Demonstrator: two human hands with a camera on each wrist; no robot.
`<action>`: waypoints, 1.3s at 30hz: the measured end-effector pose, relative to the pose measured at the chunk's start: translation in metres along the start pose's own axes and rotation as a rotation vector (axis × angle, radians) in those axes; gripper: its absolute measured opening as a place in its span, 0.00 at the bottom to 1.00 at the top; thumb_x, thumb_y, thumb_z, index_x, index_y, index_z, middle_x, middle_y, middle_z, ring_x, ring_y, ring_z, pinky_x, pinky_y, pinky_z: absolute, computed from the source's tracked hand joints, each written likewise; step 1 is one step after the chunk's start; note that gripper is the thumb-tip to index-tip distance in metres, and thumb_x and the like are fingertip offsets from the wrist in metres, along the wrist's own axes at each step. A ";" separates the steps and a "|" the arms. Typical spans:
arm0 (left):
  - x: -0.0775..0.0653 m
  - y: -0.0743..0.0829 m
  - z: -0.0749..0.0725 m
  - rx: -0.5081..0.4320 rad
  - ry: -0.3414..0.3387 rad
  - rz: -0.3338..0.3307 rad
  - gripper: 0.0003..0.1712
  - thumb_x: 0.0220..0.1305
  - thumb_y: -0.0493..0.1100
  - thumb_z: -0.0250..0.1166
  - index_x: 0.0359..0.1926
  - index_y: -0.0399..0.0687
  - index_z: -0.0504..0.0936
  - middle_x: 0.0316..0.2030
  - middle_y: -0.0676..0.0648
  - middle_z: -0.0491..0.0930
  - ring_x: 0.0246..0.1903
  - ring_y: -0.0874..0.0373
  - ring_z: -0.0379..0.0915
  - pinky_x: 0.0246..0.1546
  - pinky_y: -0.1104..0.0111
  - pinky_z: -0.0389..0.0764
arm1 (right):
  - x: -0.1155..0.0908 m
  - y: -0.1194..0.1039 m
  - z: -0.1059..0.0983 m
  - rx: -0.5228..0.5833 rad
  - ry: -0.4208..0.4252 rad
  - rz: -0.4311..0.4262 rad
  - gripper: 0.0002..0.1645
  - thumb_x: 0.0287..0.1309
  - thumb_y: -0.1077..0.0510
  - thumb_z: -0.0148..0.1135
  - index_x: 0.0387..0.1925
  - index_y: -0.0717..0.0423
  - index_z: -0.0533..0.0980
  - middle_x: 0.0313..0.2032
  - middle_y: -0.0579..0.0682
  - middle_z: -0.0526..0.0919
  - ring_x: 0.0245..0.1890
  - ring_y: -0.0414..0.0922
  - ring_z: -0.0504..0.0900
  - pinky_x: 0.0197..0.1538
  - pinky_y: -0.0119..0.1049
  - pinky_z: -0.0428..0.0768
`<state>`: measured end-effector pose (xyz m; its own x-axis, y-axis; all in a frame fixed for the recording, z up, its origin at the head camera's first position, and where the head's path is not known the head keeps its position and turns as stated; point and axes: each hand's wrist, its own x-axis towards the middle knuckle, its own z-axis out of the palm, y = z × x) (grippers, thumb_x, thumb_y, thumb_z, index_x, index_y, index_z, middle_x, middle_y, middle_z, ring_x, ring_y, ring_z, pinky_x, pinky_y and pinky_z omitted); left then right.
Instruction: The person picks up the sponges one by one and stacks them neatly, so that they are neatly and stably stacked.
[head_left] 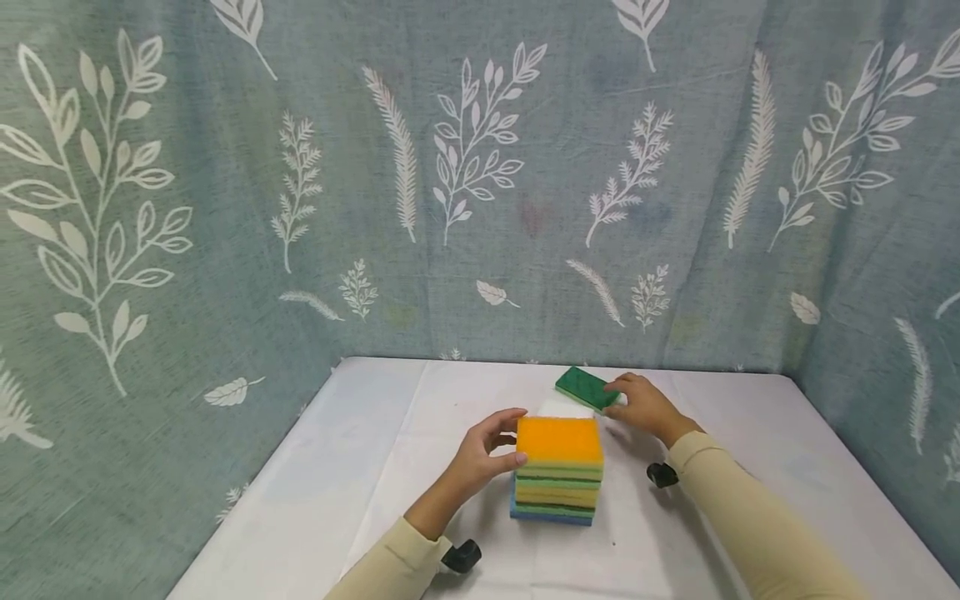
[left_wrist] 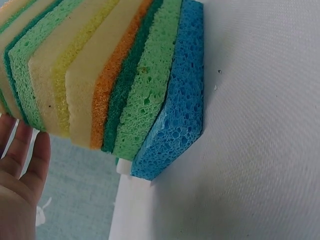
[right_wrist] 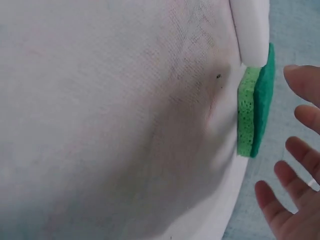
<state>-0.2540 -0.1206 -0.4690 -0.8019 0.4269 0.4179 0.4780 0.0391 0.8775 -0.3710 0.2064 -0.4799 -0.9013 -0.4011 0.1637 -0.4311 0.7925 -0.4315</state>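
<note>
The white table (head_left: 337, 467) carries a stack of sponges (head_left: 558, 473) near its middle. The left hand (head_left: 483, 454), at nine o'clock of the stack, touches it with relaxed fingers. At one o'clock, the right hand (head_left: 643, 406) reaches open-fingered beside a green sponge (head_left: 587, 388).
</note>
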 end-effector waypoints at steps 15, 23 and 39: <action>-0.006 0.001 0.005 0.191 -0.004 0.033 0.33 0.60 0.51 0.69 0.65 0.56 0.71 0.53 0.54 0.77 0.53 0.57 0.71 0.57 0.58 0.74 | 0.006 0.002 0.017 -0.044 -0.113 0.141 0.35 0.54 0.52 0.69 0.63 0.58 0.72 0.63 0.66 0.64 0.60 0.65 0.66 0.59 0.62 0.68; -0.004 0.005 0.004 0.180 -0.016 0.034 0.35 0.59 0.50 0.69 0.67 0.54 0.69 0.57 0.52 0.75 0.55 0.55 0.70 0.56 0.55 0.74 | 0.016 0.000 0.021 -0.049 -0.111 0.192 0.35 0.57 0.47 0.68 0.61 0.63 0.72 0.64 0.70 0.65 0.63 0.66 0.65 0.63 0.61 0.63; -0.002 0.008 0.004 0.202 0.006 0.019 0.32 0.59 0.50 0.68 0.65 0.57 0.71 0.57 0.59 0.74 0.54 0.57 0.70 0.57 0.51 0.73 | 0.023 0.000 0.017 -0.026 -0.088 0.240 0.41 0.53 0.49 0.70 0.65 0.60 0.67 0.62 0.67 0.66 0.59 0.63 0.67 0.60 0.62 0.67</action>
<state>-0.2471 -0.1170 -0.4637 -0.7941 0.4236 0.4359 0.5546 0.2115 0.8048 -0.3909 0.1895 -0.4915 -0.9712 -0.2375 -0.0185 -0.2073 0.8810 -0.4253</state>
